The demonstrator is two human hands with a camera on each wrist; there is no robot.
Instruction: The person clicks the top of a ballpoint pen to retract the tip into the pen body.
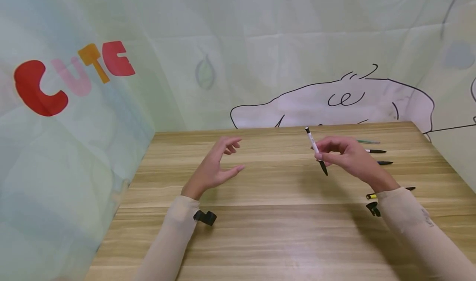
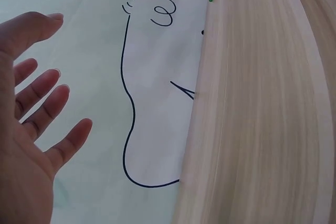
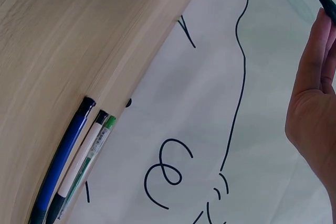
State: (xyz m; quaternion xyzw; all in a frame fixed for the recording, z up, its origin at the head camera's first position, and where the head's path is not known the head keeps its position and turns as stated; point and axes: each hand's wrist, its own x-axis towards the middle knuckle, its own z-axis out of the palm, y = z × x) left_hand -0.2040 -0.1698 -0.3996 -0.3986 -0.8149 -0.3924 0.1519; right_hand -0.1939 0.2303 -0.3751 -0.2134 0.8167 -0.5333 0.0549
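My right hand holds a white pen with black ends above the table, pinched between thumb and fingers. The pen tilts, its black pointed end down. In the right wrist view only its black end shows, at the upper right. My left hand hovers over the table further left, thumb and fingers apart, with nothing in it. Beyond my right hand lie a green clear pen, a white and black pen and a blue pen, side by side. A yellow and black pen is partly hidden by my right wrist.
The wood-grain table ends at a pale printed cloth hanging behind it. Another cloth side with coloured letters rises at the left. Black wrist mounts sit on both sleeves.
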